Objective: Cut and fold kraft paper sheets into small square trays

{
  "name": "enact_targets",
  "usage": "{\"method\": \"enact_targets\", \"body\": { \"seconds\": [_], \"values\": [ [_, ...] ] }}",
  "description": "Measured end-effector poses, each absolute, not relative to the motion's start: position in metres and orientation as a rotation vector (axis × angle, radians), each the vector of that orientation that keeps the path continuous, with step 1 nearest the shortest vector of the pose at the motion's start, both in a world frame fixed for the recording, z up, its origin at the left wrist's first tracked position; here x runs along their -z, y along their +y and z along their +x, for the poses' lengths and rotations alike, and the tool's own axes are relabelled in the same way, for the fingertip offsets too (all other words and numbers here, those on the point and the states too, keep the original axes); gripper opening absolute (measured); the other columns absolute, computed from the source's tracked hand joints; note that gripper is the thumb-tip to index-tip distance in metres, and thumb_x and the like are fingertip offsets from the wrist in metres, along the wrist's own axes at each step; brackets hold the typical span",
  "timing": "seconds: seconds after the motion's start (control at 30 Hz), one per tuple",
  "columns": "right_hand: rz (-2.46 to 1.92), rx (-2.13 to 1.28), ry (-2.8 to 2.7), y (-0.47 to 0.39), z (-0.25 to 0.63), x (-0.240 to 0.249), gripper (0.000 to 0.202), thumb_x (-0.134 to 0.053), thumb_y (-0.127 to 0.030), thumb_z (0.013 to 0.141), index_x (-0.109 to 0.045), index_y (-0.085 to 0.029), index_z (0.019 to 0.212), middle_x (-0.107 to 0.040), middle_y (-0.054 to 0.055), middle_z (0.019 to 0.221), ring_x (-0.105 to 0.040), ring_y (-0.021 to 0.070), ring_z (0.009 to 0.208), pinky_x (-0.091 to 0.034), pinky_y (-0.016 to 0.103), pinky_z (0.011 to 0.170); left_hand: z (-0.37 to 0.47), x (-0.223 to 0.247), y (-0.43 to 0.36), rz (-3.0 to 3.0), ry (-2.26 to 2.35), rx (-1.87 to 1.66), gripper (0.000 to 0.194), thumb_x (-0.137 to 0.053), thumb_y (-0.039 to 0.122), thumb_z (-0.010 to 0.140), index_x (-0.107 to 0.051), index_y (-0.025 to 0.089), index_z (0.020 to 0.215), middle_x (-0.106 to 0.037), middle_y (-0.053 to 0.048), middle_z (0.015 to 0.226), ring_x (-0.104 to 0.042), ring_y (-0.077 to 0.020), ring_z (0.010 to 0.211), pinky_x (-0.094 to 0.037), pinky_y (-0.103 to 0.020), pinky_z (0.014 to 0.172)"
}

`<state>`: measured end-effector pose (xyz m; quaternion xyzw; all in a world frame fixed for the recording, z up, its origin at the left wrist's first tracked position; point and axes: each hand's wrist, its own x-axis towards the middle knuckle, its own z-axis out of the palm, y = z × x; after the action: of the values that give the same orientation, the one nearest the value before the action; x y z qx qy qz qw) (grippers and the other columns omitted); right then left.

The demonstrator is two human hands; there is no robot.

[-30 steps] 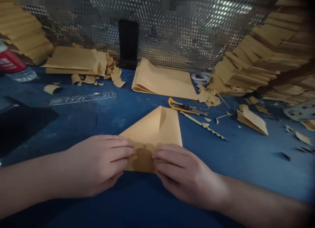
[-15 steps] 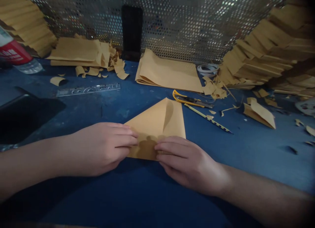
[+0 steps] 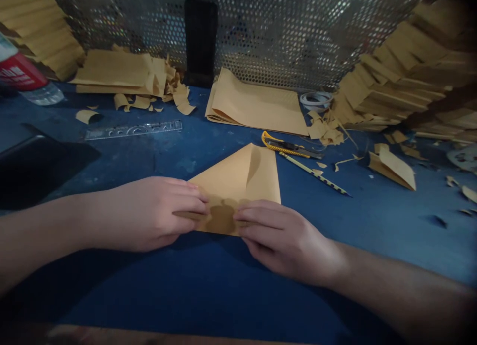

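A folded sheet of brown paper (image 3: 227, 181) lies on the blue tabletop (image 3: 179, 290) in front of me, its top narrowing to a point. My left hand (image 3: 167, 213) is closed on the paper's left edge, fingertips bent onto its face. On the lower right part, my right hand (image 3: 283, 235) grips the sheet with curled fingers. Both thumbs are mostly hidden. Just beyond the paper's right corner lie a yellow box cutter (image 3: 286, 145) and a pale patterned pencil (image 3: 315, 173).
A clear ruler (image 3: 134, 130) lies at left, near a bottle with a red label (image 3: 26, 74). Brown paper stacks (image 3: 257, 104) and scraps line the back, before a perforated metal panel (image 3: 261, 32). A dark phone (image 3: 200, 42) leans there. A tape roll (image 3: 316, 100) sits right.
The whole view has shifted slightly, so the table's near edge now shows at the bottom. Both hands keep nearly the same place on the paper.
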<state>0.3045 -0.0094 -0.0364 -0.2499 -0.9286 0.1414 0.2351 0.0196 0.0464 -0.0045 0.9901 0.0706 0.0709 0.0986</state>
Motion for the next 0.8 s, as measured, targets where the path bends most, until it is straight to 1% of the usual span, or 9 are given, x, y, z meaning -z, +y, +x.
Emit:
{"method": "enact_targets", "body": {
  "seconds": [0.13,0.33,0.47,0.57,0.8],
  "values": [
    [-0.686,-0.415,-2.531,-0.0093,0.3041,0.0356,0.012,-0.059,-0.008,0.085,-0.070,-0.011,0.088,-0.070,0.011,0.107,-0.064,0.0189,0.105,-0.053,0.033,0.100,0.0180,0.0059,0.0464,2.921,0.193,-0.214,0.028,-0.048,0.014,0.094,-0.071,0.017,0.110,-0.068,-0.008,0.123,-0.060,-0.0200,0.119,-0.039,-0.033,0.113],
    [-0.709,-0.457,-2.521,-0.0090,0.3053,0.0365,0.011,-0.058,-0.008,0.084,-0.068,-0.013,0.086,-0.069,0.011,0.108,-0.065,0.0188,0.104,-0.055,0.034,0.096,0.0183,0.0087,0.0486,2.906,0.159,-0.200,0.030,-0.047,0.011,0.092,-0.070,0.015,0.111,-0.068,-0.009,0.123,-0.061,-0.0224,0.119,-0.043,-0.038,0.111],
    [-0.722,-0.475,-2.527,-0.0100,0.3065,0.0364,0.014,-0.057,-0.008,0.084,-0.067,-0.015,0.089,-0.068,0.011,0.111,-0.064,0.0195,0.106,-0.055,0.036,0.096,0.0188,0.0094,0.0485,2.909,0.156,-0.209,0.030,-0.047,0.011,0.092,-0.069,0.014,0.112,-0.068,-0.009,0.123,-0.061,-0.0223,0.119,-0.043,-0.039,0.111],
    [-0.738,-0.478,-2.531,-0.0112,0.3068,0.0352,0.016,-0.056,-0.007,0.082,-0.067,-0.014,0.092,-0.067,0.012,0.113,-0.063,0.0211,0.108,-0.053,0.038,0.099,0.0191,0.0095,0.0482,2.908,0.162,-0.215,0.030,-0.049,0.010,0.091,-0.069,0.015,0.113,-0.068,-0.010,0.122,-0.060,-0.0225,0.120,-0.043,-0.038,0.111],
    [-0.744,-0.481,-2.525,-0.0118,0.3065,0.0328,0.018,-0.056,-0.005,0.079,-0.067,-0.011,0.092,-0.066,0.013,0.113,-0.062,0.0210,0.109,-0.052,0.035,0.100,0.0178,0.0093,0.0478,2.884,0.176,-0.215,0.030,-0.050,0.011,0.090,-0.068,0.016,0.113,-0.068,-0.009,0.122,-0.060,-0.0224,0.121,-0.043,-0.038,0.111]
  ]
}}
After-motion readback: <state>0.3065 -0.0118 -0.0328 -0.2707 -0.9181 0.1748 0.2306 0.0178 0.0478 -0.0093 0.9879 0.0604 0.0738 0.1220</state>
